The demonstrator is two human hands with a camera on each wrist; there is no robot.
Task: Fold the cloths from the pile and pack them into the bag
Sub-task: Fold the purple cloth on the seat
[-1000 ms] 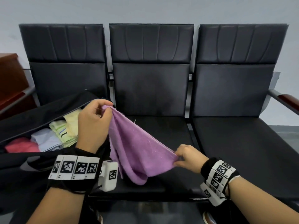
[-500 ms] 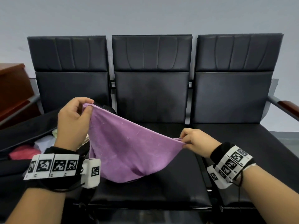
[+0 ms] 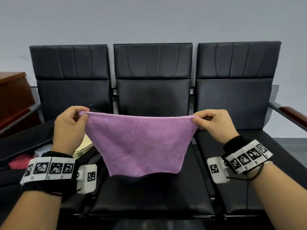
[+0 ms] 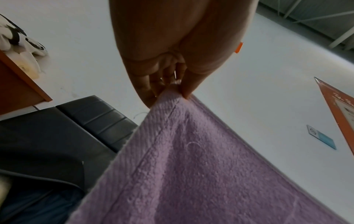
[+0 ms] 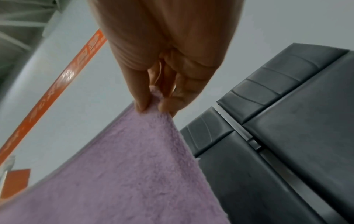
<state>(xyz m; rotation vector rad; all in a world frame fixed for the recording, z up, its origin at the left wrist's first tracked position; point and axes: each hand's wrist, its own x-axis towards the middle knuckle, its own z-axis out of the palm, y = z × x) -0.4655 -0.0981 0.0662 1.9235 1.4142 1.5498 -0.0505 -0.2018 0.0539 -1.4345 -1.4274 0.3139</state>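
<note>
A purple cloth (image 3: 139, 143) hangs stretched in the air over the middle seat, its top edge taut and level. My left hand (image 3: 82, 114) pinches its top left corner and my right hand (image 3: 194, 118) pinches its top right corner. The left wrist view shows thumb and fingers of the left hand (image 4: 170, 94) closed on the purple cloth (image 4: 191, 174) corner. In the right wrist view the right hand (image 5: 151, 106) pinches the purple cloth (image 5: 134, 174) the same way. At the lower left lies the open black bag (image 3: 25, 143), with folded yellow, white and red cloths (image 3: 83, 146) inside.
A row of three black padded seats (image 3: 152, 188) stands against a grey wall. A metal armrest with a wooden top (image 3: 289, 113) juts out at the right. A brown wooden cabinet (image 3: 13, 97) stands at the far left.
Both hands have risen and moved apart, pulling the purple cloth from a slack drape into a flat, taut sheet. The head view has tilted upward.
</note>
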